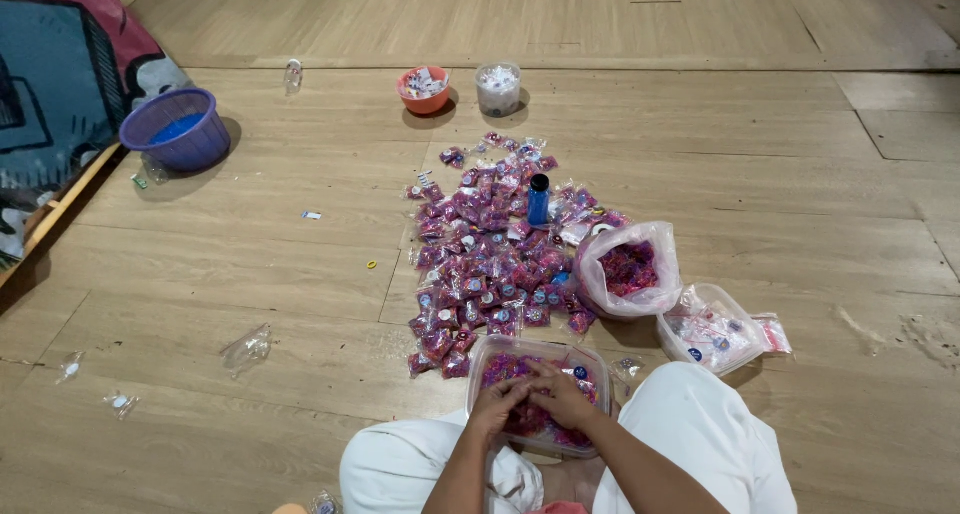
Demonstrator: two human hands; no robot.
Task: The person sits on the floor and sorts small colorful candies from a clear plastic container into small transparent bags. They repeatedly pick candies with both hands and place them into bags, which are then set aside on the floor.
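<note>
My left hand point(496, 407) and my right hand point(562, 395) are together over a clear plastic tub point(490, 352) on the floor between my knees. The tub holds small pink and purple pieces. The fingers of both hands are curled and touch at the tips above those pieces; what they pinch is too small to make out. Just beyond the tub lies a broad pile of small filled pink and purple packets point(490, 254).
A blue bottle point(538, 199) stands in the pile. A plastic bag of pink pieces point(630, 269) and a clear tub of packets point(712, 334) sit right of it. Farther off are an orange bowl point(423, 90), a clear cup point(498, 88) and a purple basket point(176, 128). Empty bags point(246, 349) lie left.
</note>
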